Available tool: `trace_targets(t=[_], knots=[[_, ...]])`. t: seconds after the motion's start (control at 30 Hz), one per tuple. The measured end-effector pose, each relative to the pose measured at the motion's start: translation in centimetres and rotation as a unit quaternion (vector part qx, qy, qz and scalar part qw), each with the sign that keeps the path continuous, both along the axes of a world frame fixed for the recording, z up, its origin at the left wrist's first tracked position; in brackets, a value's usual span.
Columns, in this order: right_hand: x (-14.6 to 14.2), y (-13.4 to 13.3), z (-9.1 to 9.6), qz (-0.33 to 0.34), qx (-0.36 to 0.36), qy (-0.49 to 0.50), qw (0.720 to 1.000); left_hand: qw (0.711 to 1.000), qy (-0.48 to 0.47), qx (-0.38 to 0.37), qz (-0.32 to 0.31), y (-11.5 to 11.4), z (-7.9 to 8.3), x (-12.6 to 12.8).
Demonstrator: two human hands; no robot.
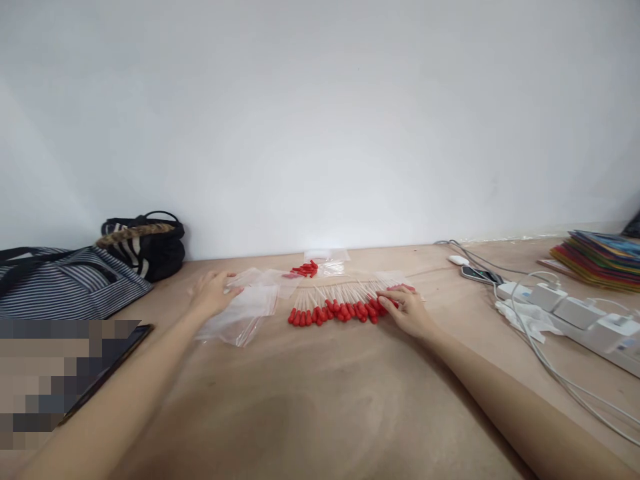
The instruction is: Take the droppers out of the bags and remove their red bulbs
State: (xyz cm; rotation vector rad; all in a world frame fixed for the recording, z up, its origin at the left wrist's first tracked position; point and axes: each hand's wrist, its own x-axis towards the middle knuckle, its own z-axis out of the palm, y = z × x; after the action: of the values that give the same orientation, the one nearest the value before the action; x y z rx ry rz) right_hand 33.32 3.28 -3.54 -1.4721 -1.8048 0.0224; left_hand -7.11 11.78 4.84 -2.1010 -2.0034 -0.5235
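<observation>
A person reaches both bare arms across a wooden table [280, 400], forearms angling inward from the lower corners. The left hand [213, 293], palm down, extends over the near stack's left edge, thumb and fingers parted. The right hand [409, 312] bends at the wrist, fingers curled over the right end of a row of red-tipped sticks; whether they grip any cannot be told. At far left sits a striped bag [65, 283], and behind it a black bag [165, 250] against the wall [320, 120]; the contents of both are hidden. Clear plastic bags [245, 313] lie flat, overlapping, beside the left hand. The sticks [345, 311] fan out between the hands, red ends toward the person. Beyond them, near the wall, lies a clear packet [327, 255], with small red pieces [306, 269] at its left side.
</observation>
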Motion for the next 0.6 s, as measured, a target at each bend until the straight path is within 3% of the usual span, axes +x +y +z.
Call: trace_targets(t=[0.07, 0.17, 0.3, 0.37, 0.5, 0.6], knots=[[0.3, 0.1, 0.0, -0.015, -0.009, 0.014, 1.000, 1.000, 0.021, 0.010, -0.011, -1.8, -1.3, 1.4], [1.0, 0.1, -0.1, -0.097, -0.023, 0.018, 0.995, 0.989, 0.099, -0.034, -0.106, -4.6, -3.3, 3.1], [2.1, 0.2, 0.0, -0.225, -0.079, -0.018, 0.971, 0.975, 0.087, -0.186, -0.086, -5.3, -5.2, 3.7], [2.6, 0.3, 0.1, -0.292, -0.122, -0.027, 0.948, 0.973, 0.067, -0.206, -0.080, -4.8, -5.5, 3.7], [4.0, 0.5, 0.0, -0.386, -0.202, -0.027, 0.900, 0.991, 0.071, -0.092, -0.071, -4.2, -5.2, 4.0], [4.9, 0.8, -0.4, -0.398, -0.211, -0.016, 0.892, 0.989, 0.083, -0.034, -0.117, -3.6, -4.4, 5.1]])
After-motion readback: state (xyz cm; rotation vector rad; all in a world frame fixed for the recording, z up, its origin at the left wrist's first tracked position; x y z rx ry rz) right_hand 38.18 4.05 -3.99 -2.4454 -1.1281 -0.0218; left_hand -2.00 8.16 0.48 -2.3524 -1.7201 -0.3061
